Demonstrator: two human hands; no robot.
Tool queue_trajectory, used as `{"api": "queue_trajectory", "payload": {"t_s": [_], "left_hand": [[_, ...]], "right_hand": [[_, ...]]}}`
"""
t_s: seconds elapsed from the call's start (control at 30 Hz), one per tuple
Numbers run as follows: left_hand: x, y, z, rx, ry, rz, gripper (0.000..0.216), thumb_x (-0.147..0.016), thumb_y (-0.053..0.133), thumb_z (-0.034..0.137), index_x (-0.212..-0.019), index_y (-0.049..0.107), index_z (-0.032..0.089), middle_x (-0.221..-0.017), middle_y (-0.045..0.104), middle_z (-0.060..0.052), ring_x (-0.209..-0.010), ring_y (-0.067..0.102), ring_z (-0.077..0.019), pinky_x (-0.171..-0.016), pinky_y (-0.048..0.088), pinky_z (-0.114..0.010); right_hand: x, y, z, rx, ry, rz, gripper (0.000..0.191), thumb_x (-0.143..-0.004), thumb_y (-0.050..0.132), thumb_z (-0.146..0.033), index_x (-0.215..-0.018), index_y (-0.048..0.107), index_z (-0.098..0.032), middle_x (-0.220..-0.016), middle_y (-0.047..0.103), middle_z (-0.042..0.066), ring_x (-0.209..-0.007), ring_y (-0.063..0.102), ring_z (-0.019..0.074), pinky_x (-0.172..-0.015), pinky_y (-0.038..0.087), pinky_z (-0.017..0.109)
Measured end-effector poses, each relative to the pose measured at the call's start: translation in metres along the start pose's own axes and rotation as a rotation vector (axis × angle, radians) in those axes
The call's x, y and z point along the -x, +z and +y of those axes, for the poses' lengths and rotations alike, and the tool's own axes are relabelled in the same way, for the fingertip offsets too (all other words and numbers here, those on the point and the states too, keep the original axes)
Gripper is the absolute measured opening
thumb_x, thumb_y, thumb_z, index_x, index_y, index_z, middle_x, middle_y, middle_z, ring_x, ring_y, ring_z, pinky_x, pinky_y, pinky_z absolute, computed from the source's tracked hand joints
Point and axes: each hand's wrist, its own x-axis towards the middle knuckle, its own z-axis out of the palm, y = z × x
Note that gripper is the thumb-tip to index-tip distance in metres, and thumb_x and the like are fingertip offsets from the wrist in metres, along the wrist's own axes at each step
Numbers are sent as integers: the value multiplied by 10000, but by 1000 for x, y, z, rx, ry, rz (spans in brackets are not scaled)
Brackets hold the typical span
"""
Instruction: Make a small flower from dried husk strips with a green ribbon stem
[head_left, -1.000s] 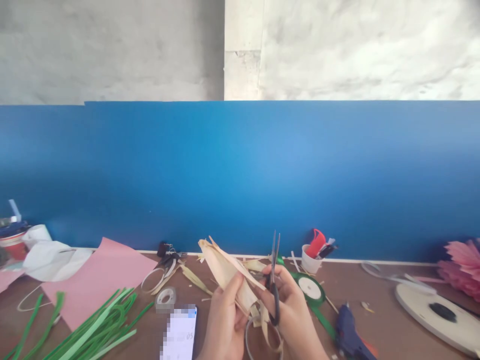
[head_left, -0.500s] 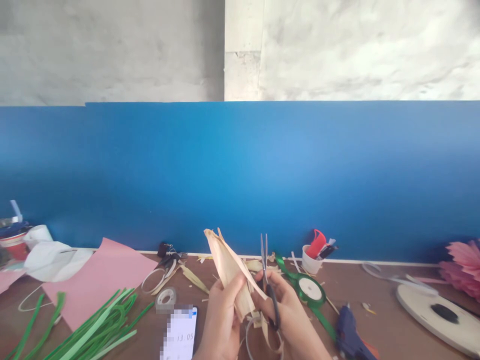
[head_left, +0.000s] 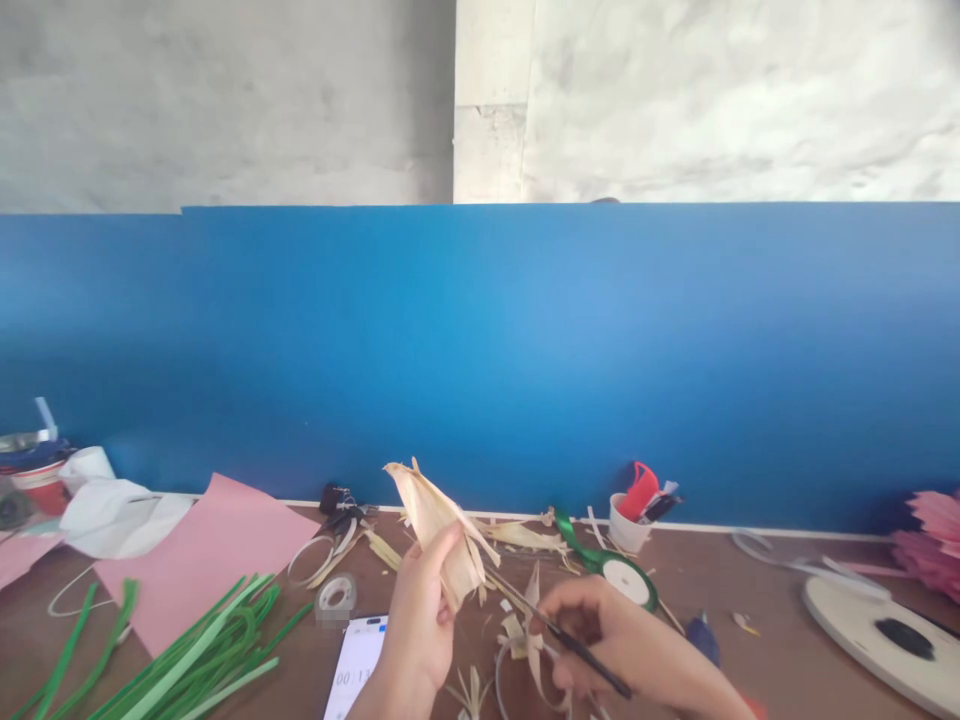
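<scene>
Pinched between the thumb and fingers of my left hand [head_left: 424, 600] is a pale dried corn husk [head_left: 439, 530], its pointed tip leaning up and left. My right hand [head_left: 600, 625] grips a pair of scissors [head_left: 559, 630] by the handles, blades pointing up and left toward the husk's lower right edge. Whether the blade tips touch the husk, I cannot tell. Below the hands lie husk scraps and a thin strip [head_left: 536, 640], partly hidden by my right hand.
Green pipe cleaners [head_left: 195, 650], pink paper [head_left: 210, 550], a tape roll [head_left: 336, 596] and a phone [head_left: 356, 660] lie left. Toward the right are a green ribbon spool [head_left: 628, 580], a white cup of pens [head_left: 628, 525], a partly hidden glue gun [head_left: 702, 640] and a round beige disc [head_left: 877, 620]. A blue partition [head_left: 480, 350] stands behind.
My right hand has moved right and down, and the scissors have swung from upright to slanting up-left. My left hand has shifted slightly left with the husk.
</scene>
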Motion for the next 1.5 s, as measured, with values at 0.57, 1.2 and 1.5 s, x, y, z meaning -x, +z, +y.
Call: {"api": "queue_trajectory", "payload": {"t_s": [0.57, 1.2, 1.5], "left_hand": [[3, 3, -2, -43, -51, -66, 248, -561, 780, 269, -650, 601, 121, -412, 463, 66, -326, 292, -9, -336, 109, -142], [1, 4, -7, -71, -33, 6, 228, -590, 780, 233, -710, 633, 107, -417, 532, 40, -320, 355, -35, -326, 151, -154], [2, 4, -4, -15, 196, 133, 337, -680, 760, 312, -941, 642, 133, -584, 658, 19, -496, 570, -115, -437, 355, -196]], "right_hand": [[0, 1, -3, -63, -69, 1, 267, -581, 755, -203, -819, 656, -136, -496, 607, -49, -390, 486, 54, -401, 391, 155], [9, -5, -6, 90, 25, 59, 192, -600, 633, -99, -781, 627, -163, -546, 622, -46, -406, 472, 58, -397, 352, 158], [13, -1, -1, -6, -93, -162, 355, -585, 829, -292, -857, 634, -176, -662, 579, -35, -620, 499, 108, -539, 372, 188]]}}
